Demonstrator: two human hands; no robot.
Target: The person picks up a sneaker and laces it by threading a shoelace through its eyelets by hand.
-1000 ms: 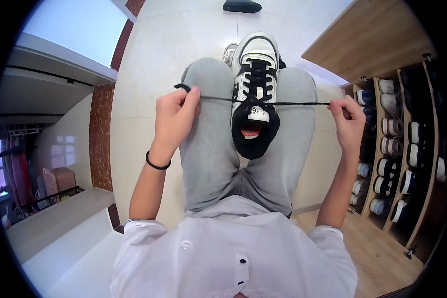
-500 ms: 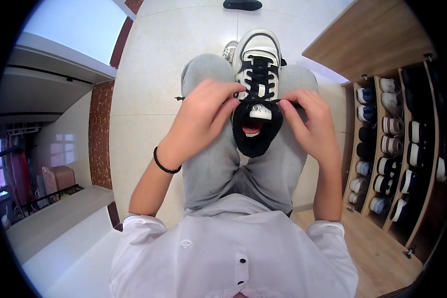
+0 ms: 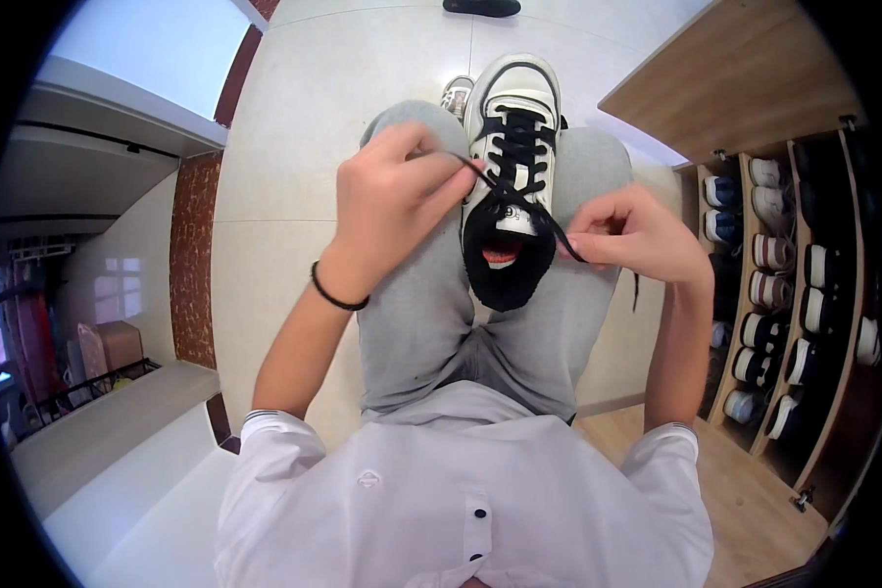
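Note:
A white and black sneaker (image 3: 519, 88) rests between my knees, its toe pointing away and its black opening toward me. My left hand (image 3: 397, 196) pinches one end of the black shoelace (image 3: 477, 169), left of the shoe and level with its tongue. On the right side, my right hand (image 3: 632, 235) is closed on the other lace end, with a loose tip hanging below the hand. The laces cross over the top of the tongue (image 3: 514, 218) and look taut.
An open wooden cabinet (image 3: 738, 294) with several rows of shoes stands on the right. Another shoe (image 3: 458, 96) is beyond my left knee, and a dark shoe (image 3: 482, 7) lies at the top edge. A pink case (image 3: 111, 347) is at far left.
My left hand has moved up a little and my right hand has moved down and to the right. The lace ends are now drawn in diagonal lines across the tongue.

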